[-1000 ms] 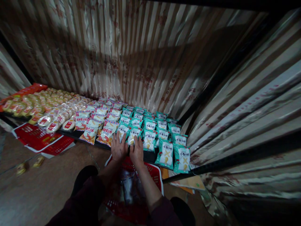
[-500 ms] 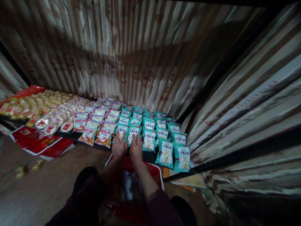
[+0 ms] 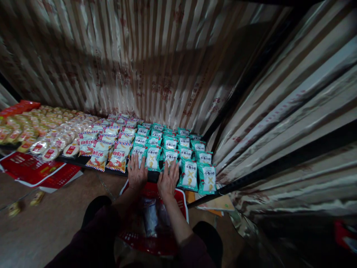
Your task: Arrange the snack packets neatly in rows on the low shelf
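Rows of teal-and-white snack packets (image 3: 152,158) lie on a low black shelf (image 3: 83,160). My left hand (image 3: 137,173) rests with spread fingers on the lower part of a front packet at the left of the teal rows. On another front packet (image 3: 170,155), further right, lie the fingers of my right hand (image 3: 168,180), apart and stretched out. Neither hand grips anything. Left of the teal rows are white, red and blue striped packets (image 3: 120,155). Below my hands is a red bag (image 3: 167,243) with a few packets in it.
Round wrapped cakes (image 3: 71,149) and yellow wrapped pieces fill the shelf's left part. A red sheet (image 3: 30,169) hangs below them. Two small packets (image 3: 37,198) lie on the floor. Striped sheeting (image 3: 156,67) and black frame bars (image 3: 240,190) surround the shelf.
My right hand has moved right, away from my left hand, onto a different teal packet. The packet between my hands is now uncovered. The view has shifted slightly to the right.
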A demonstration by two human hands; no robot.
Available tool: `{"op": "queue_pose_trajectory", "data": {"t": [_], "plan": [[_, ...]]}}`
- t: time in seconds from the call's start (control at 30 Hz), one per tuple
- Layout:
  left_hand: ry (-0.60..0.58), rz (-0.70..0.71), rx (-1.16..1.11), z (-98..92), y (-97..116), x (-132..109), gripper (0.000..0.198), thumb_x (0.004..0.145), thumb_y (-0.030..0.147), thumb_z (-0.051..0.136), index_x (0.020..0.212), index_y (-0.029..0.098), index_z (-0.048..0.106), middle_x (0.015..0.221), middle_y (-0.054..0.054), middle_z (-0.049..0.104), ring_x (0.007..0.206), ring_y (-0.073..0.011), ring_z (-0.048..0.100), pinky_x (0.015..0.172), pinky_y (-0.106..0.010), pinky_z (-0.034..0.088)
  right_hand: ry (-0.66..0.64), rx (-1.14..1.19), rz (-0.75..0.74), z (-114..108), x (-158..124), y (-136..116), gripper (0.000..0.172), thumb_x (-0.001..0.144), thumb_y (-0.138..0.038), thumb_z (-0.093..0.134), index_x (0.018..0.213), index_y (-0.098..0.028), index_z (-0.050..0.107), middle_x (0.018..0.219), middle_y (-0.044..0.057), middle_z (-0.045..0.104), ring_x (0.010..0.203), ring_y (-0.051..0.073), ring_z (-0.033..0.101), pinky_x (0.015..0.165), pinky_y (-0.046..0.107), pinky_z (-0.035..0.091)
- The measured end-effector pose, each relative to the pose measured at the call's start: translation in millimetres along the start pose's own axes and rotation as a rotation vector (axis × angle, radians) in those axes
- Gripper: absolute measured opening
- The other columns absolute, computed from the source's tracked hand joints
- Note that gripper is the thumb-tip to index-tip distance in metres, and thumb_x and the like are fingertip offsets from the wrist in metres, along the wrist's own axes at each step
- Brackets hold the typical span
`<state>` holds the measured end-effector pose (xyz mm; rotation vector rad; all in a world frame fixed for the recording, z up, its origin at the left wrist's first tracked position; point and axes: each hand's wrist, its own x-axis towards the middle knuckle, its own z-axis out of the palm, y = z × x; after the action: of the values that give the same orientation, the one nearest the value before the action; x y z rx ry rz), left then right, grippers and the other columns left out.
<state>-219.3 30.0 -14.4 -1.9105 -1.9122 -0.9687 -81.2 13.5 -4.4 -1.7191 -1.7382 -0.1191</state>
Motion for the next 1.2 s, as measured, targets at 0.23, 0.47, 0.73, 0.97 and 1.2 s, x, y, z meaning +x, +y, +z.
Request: {"op": "queue_pose_trajectory", "data": {"t": [0.23, 0.47, 0.73, 0.97, 1.2], "plan": [[-0.071, 0.253, -0.100, 0.8, 45.1, -13.7, 0.046, 0.089, 0.023, 0.045, 0.135, 0.020, 0.047, 0.146, -0.013, 0.038, 0.142, -0.0310, 0.018, 0.110, -0.052, 0.024, -0.018, 0.000, 0.105, 0.1, 3.3, 16.5, 0.050, 0.087, -0.019, 0.041, 0.137, -0.014, 0.043, 0.155, 0.019, 0.012, 0.141, 0.035, 0.017, 0.104, 0.056, 0.030], [-0.143, 0.332, -0.155, 11.2, 57.5, -22.9, 0.044, 0.092, 0.022, 0.038, 0.135, 0.015, 0.046, 0.136, -0.009, 0.052, 0.141, -0.0280, 0.022, 0.113, -0.052, 0.021, -0.043, 0.051, -0.007, 1.9, -3.6, 30.7, 0.046, 0.088, -0.015, 0.037, 0.132, -0.009, 0.048, 0.147, 0.022, 0.030, 0.135, 0.029, 0.033, 0.102, 0.048, 0.038], [-0.177, 0.234, -0.083, 14.2, 58.4, -19.6, 0.050, 0.090, 0.028, 0.045, 0.140, 0.022, 0.041, 0.151, -0.014, 0.028, 0.143, -0.0318, 0.012, 0.111, -0.054, 0.021, 0.053, 0.011, -0.137, -13.8, -8.1, 31.0, 0.050, 0.090, -0.018, 0.035, 0.139, -0.013, 0.040, 0.152, 0.016, 0.026, 0.143, 0.028, 0.013, 0.106, 0.053, 0.030], [-0.152, 0.070, -0.070, 15.3, 58.4, -12.3, 0.052, 0.089, 0.028, 0.046, 0.141, 0.022, 0.039, 0.154, -0.014, 0.014, 0.143, -0.0338, 0.000, 0.112, -0.057, 0.013, 0.196, -0.166, 0.040, -41.2, -16.4, 70.5, 0.048, 0.094, -0.033, 0.037, 0.140, -0.017, 0.040, 0.154, 0.017, 0.020, 0.141, 0.034, 0.013, 0.104, 0.058, 0.027], [-0.185, 0.034, -0.082, 19.3, 59.7, -12.2, 0.054, 0.089, 0.029, 0.047, 0.142, 0.019, 0.037, 0.154, -0.013, 0.014, 0.143, -0.0321, 0.004, 0.113, -0.056, 0.015, 0.155, -0.173, 0.077, -27.2, -15.7, 88.7, 0.057, 0.092, -0.046, 0.041, 0.141, -0.018, 0.037, 0.151, 0.020, 0.021, 0.135, 0.035, 0.027, 0.098, 0.053, 0.035]]}}
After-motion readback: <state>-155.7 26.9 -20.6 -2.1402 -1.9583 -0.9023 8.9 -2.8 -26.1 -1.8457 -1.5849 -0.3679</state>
